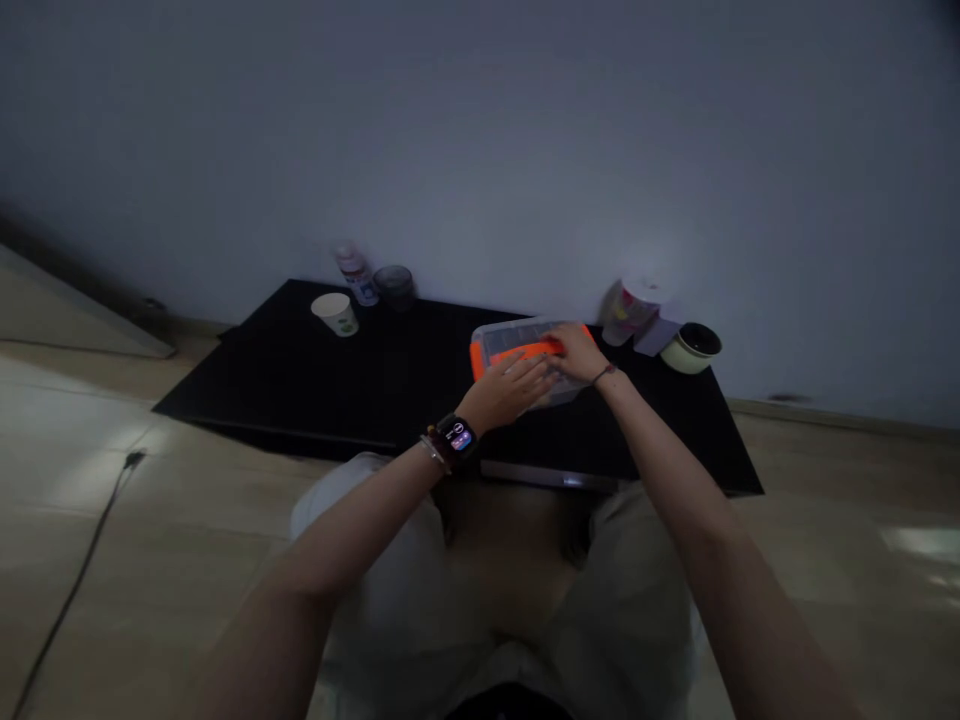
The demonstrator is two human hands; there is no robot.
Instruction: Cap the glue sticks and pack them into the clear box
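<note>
A clear plastic storage box (517,332) with orange parts lies on the black table, right of its middle. Across its near side rests my left hand (510,388), its fingers stretched out and lying against the box; a smartwatch and beads are on that wrist. My right hand (576,352) is at the box's right side, fingers bent over the orange strip (525,353) on top. Both hands partly cover the box, and its contents are hard to make out in the dim light.
The black table (420,390) stands against a wall. At its left are a paper cup (336,314), a bottle (356,275) and a dark cup (395,287). On the right stand a clear patterned cup (631,310) and a cream pot (690,350). A cable (90,550) runs along the floor.
</note>
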